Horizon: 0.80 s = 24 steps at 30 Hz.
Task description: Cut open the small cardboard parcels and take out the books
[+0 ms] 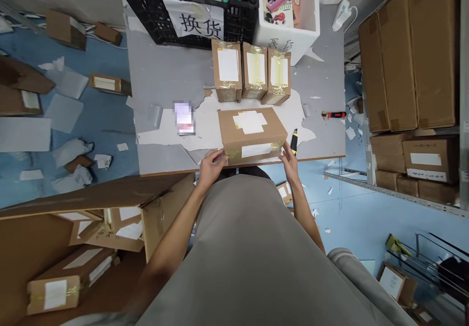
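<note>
A taped cardboard box (pixel 252 139) with white labels on its top and front side lies at the table's near edge. My left hand (pixel 211 168) grips its lower left corner, fingertips against the cardboard. At the right end my right hand (pixel 289 162) holds the opposite corner, its fingers partly hidden by the box. A black and yellow utility knife (pixel 294 142) lies just right of the box. Behind stand three smaller taped boxes side by side: a left one (pixel 227 69), a middle one (pixel 255 72) and a right one (pixel 279 74).
A black crate (pixel 234 23) and a white foam box (pixel 289 40) stand at the table's back. A red-handled cutter (pixel 334 115) lies at right, a blurred phone-like object (pixel 184 118) at left. A large open carton (pixel 154 223) with boxes stands lower left; shelves of cartons (pixel 434 52) rise at right.
</note>
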Tool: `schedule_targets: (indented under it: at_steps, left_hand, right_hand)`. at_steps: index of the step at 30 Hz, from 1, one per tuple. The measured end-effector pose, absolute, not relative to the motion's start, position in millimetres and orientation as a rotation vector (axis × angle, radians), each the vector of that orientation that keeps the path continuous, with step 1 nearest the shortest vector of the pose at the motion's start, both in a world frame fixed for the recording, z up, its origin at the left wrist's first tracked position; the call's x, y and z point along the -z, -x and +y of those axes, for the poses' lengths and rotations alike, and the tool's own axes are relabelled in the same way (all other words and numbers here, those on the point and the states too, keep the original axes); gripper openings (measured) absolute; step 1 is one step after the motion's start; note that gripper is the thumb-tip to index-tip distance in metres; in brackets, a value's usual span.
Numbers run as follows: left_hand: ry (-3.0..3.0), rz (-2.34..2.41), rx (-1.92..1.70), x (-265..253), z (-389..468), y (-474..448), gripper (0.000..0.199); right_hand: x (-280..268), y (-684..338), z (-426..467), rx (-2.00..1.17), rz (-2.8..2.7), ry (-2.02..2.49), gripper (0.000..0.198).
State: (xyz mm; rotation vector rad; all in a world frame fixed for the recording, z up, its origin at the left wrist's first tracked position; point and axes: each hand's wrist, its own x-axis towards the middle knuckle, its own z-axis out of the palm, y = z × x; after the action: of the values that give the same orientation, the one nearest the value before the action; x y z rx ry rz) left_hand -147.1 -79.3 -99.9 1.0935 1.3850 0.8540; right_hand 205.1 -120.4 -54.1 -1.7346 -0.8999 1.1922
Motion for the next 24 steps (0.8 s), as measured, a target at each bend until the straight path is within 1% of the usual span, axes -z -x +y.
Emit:
schedule_targets:
  at_steps: [4,8,15,20,22,24]
  left_hand:
    - [-1.149,1.463,-0.921,84.0,-67.7,134.3,0.059]
    - [-1.155,1.553,-0.913,87.5,-64.6,123.8,0.062]
    - [-0.987,1.586,-0.981,111.2,-71.5,119.2,0.069]
    - [-0.930,1.665,-0.838,141.3,-73.5,114.2,0.071]
    - [-0.951,1.675,-0.754,149.8,-73.1,108.3,0.068]
    - [-0.958,1.696,-0.720,153.4,-72.7,101.4,0.060]
  right_hand:
    - [44.3,-221.0,-102.0,-1.166,-0.968,1.704,0.096]
    - [51.9,-228.8,-93.3,-1.250,-0.998,1.680,0.100]
    - [97.1,-260.1,-91.6,-1.335,-0.972,1.674,0.096]
    - [134.3,-277.3,-88.8,-1.493,-1.047,1.788,0.105]
    - [143.1,-276.5,-87.1,-1.551,-1.105,1.777,0.107]
    - [146.6,-273.5,-84.1,-1.566,-1.145,1.705,0.102]
